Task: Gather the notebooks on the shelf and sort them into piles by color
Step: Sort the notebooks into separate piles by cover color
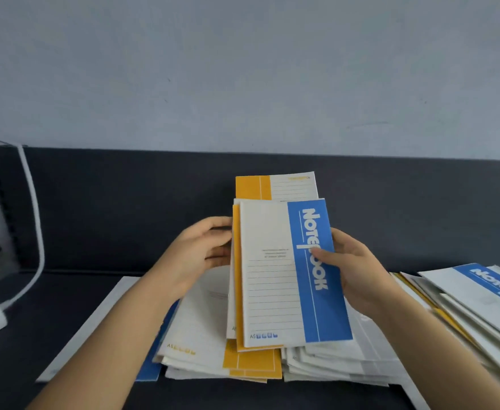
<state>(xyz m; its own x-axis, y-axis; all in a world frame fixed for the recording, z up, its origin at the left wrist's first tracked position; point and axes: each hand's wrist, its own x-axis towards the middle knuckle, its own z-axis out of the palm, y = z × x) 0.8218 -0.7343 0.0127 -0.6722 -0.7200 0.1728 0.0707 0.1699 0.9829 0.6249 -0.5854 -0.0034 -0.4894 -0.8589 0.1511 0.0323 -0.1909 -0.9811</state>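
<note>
Blue-and-white paper notebook point(293, 270) tops a mixed bundle point(237, 279) held above the dark shelf point(124, 208).
Left hand point(201, 253) curls round the bundle's edge; right hand point(358, 267) pinches the blue cover. Heaps point(201, 318) below mix yellow and blue; sorting seems barely begun.

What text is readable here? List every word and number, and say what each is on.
"NOTEBOOK", right hand thumb over the B: held blue notebook.
"A5": its lower left corner.
"NOTE", then cut off: right pile's blue notebook.
Small print mid-cover: too small to read.
</note>
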